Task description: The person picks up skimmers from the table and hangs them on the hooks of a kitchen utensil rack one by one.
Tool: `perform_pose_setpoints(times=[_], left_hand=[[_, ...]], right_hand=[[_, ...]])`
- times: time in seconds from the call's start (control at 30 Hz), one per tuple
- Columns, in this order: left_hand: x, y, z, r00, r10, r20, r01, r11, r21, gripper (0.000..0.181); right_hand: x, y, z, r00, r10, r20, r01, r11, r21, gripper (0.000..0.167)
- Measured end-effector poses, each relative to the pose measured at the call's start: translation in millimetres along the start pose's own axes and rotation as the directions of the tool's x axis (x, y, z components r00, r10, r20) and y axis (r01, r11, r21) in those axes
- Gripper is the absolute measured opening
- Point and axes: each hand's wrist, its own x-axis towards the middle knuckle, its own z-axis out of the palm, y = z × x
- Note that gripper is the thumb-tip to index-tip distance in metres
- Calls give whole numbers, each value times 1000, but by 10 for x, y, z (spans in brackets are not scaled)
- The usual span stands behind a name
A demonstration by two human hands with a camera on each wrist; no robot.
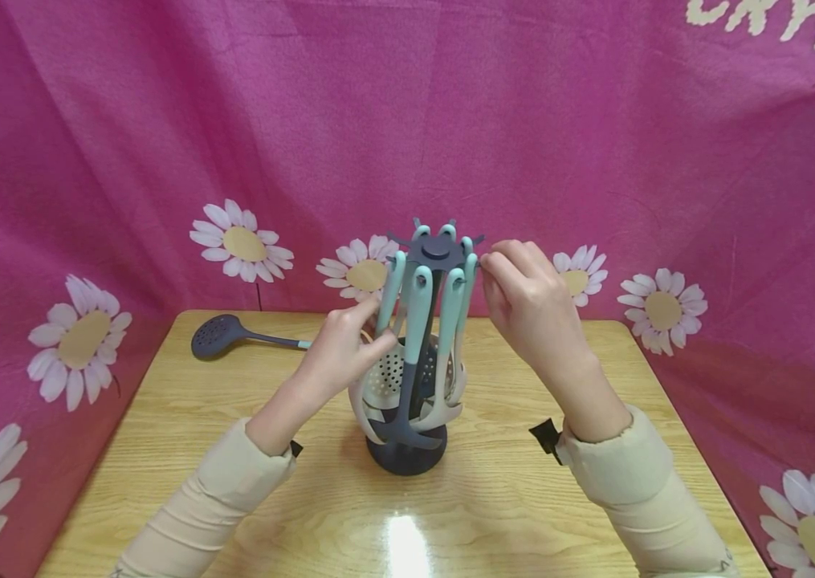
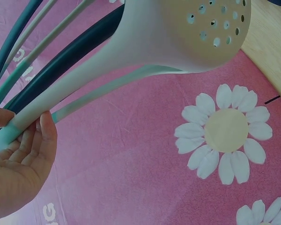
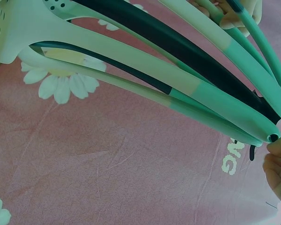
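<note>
A dark utensil rack (image 1: 436, 254) stands upright on a round base, with several mint-handled kitchen utensils hanging from its hooks. My left hand (image 1: 342, 345) is at the rack's left side. In the left wrist view, its thumb and fingers hold the handle of a pale slotted utensil (image 2: 79, 77) with a perforated head. My right hand (image 1: 533, 301), fingers curled, pinches at a hook on the rack's right edge. Seen from the right wrist, its thumb meets the hook beside the end of a mint handle (image 3: 234, 110). A dark utensil (image 1: 417, 321) hangs at the front.
A dark skimmer (image 1: 215, 337) lies on the wooden table (image 1: 234, 482) at the back left, its handle end hidden behind my left hand. A pink cloth (image 1: 349, 120) with daisies hangs close behind the table and along both sides.
</note>
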Motion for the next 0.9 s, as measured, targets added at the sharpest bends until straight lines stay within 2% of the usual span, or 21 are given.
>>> perform_pose_setpoints(times=[0.1, 0.23, 0.4, 0.5, 0.63, 0.7, 0.77, 0.9], left_hand=[[-4, -15, -7, 1000, 15, 4, -15, 1000, -12, 33], [1, -64, -20, 998, 65, 13, -65, 997, -28, 34], [17, -159, -70, 992, 125, 26, -124, 991, -49, 25], [27, -261, -117, 986, 167, -11, -167, 985, -39, 21], [74, -472, -151, 968, 224, -115, -223, 975, 18, 18], [105, -597, -151, 961, 229, -157, -223, 973, 58, 16], [125, -718, -147, 961, 214, -178, -197, 974, 109, 15], [144, -975, -125, 973, 173, -151, -134, 962, 238, 17]], right_hand=[[-2, 3, -2, 1000, 2, 3, -2, 1000, -1, 9], [-5, 4, -5, 1000, 2, 9, -2, 1000, -3, 9], [-9, 6, -5, 1000, 1, 12, -1, 1000, -3, 9], [-10, 7, -6, 1000, 3, 10, -3, 1000, -2, 9], [-9, 9, -6, 1000, 4, 12, -4, 1000, -4, 9], [-11, 10, -7, 1000, 4, 14, -4, 1000, -5, 10], [-11, 10, -7, 1000, 3, 15, -3, 1000, -2, 10], [-7, 9, -5, 1000, 0, 12, 0, 1000, 3, 10]])
